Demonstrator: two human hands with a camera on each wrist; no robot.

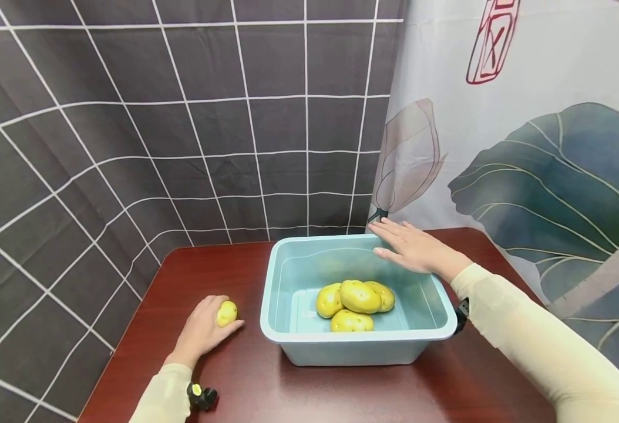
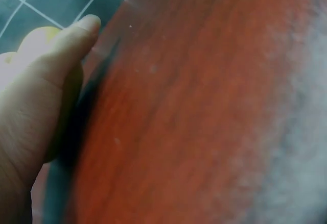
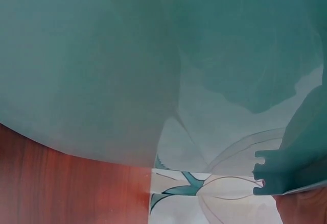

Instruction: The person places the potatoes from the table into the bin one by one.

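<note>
My left hand (image 1: 204, 327) holds a yellow potato (image 1: 227, 314) over the left part of the table, thumb on its near side. In the left wrist view the thumb (image 2: 66, 48) lies along the potato, and most of the potato is hidden behind the hand. To the right stands a light blue plastic tub (image 1: 349, 352) with several yellow potatoes (image 1: 360, 296) grouped inside. My right hand (image 1: 412, 245) is at the tub's back right rim with its fingers extended. The right wrist view is mostly filled by the tub's outer wall (image 3: 102, 71).
The reddish-brown wooden table (image 1: 235, 376) extends around the tub. A dark curtain with white grid lines (image 1: 280, 123) hangs behind and to the left. A pale curtain with a leaf and flower print (image 1: 547, 170) hangs at the right, close to the table's edge.
</note>
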